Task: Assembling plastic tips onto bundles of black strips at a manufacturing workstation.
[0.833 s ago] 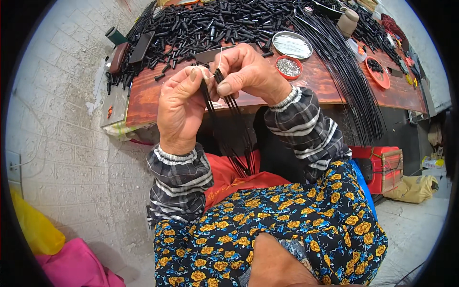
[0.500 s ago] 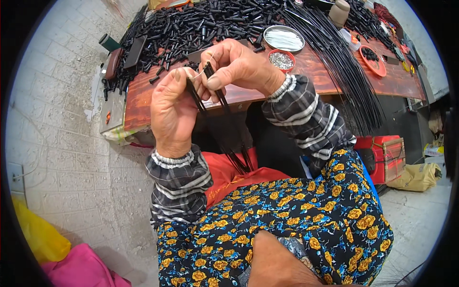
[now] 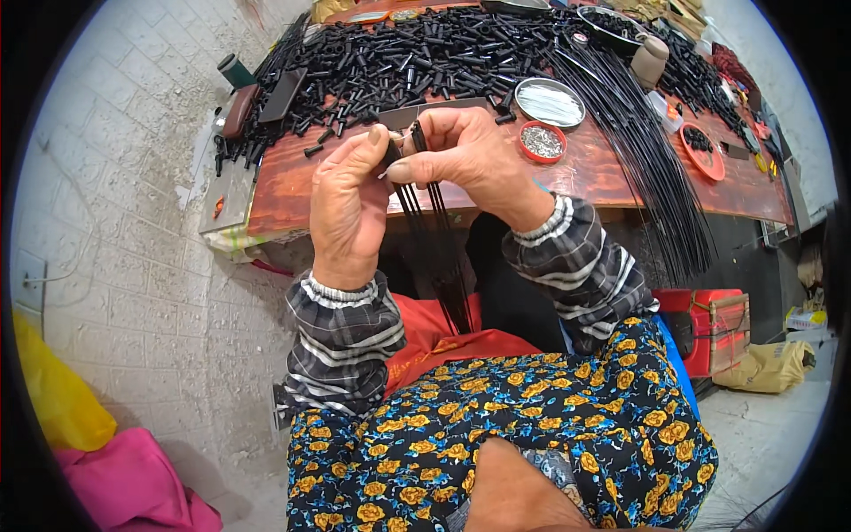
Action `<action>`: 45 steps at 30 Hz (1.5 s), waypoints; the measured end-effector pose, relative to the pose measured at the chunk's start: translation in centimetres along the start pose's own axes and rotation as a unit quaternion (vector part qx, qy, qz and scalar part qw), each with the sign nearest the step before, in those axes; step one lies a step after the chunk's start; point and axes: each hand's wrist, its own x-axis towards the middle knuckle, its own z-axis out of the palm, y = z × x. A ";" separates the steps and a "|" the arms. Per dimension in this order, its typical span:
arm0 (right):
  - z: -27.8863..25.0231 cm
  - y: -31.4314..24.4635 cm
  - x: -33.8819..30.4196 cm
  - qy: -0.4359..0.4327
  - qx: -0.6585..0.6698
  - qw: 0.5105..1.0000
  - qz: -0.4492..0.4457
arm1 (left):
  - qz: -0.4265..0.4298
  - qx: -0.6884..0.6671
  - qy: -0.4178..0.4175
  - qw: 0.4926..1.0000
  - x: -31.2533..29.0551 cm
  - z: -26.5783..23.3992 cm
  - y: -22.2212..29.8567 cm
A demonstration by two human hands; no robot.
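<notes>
My left hand (image 3: 347,204) and my right hand (image 3: 486,168) are raised close together in front of the table edge. Between them they pinch the top ends of a bundle of thin black strands (image 3: 450,288), which hangs in two groups toward the red cloth (image 3: 434,344) over my lap. Thumb and fingertips of my left hand close on one group. Those of my right hand grip the other, whose ends stick up above the fingers. A fine pale thread (image 3: 403,135) shows between the fingertips; its course is partly hidden.
Black tubular pieces (image 3: 425,58) cover the back of the reddish wooden table (image 3: 292,193). Right of my hands are a round dish (image 3: 554,125) of white strips and a red bowl (image 3: 542,161) of small silvery bits. Long black strands (image 3: 660,182) droop over the front edge.
Both hands have shifted slightly right and lower in the picture with the black strands. The pale thread, a clear loop earlier, now shows only as a short piece between the fingertips.
</notes>
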 end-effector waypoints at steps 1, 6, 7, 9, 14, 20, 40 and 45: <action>0.3 0.1 0.0 -0.003 -0.001 1.000 -0.002 | 0.003 0.000 0.000 1.000 0.0 -0.2 -0.1; 1.5 -0.7 -0.4 0.043 -0.011 0.999 0.002 | -0.002 0.025 -0.008 1.000 0.1 -0.7 0.0; 1.6 -0.7 -0.3 0.045 0.025 0.999 0.006 | -0.011 0.028 -0.010 0.999 0.1 -0.7 0.0; 1.5 -0.5 -0.1 0.029 0.027 0.999 0.015 | -0.008 0.028 0.000 1.000 0.1 -0.7 0.1; 0.2 -0.5 0.5 -0.033 0.064 0.997 0.021 | -0.016 0.005 0.005 1.000 0.2 -0.7 0.1; -1.5 1.3 1.5 -0.099 0.086 0.991 0.024 | -0.005 0.007 -0.070 0.998 0.2 -1.1 0.2; 0.0 0.4 0.7 0.016 -0.089 0.996 -0.015 | 0.035 0.030 0.043 0.998 0.2 -0.2 -0.4; 0.5 0.3 0.0 0.049 -0.122 0.991 0.024 | 0.138 0.082 0.104 0.982 0.4 0.2 -2.0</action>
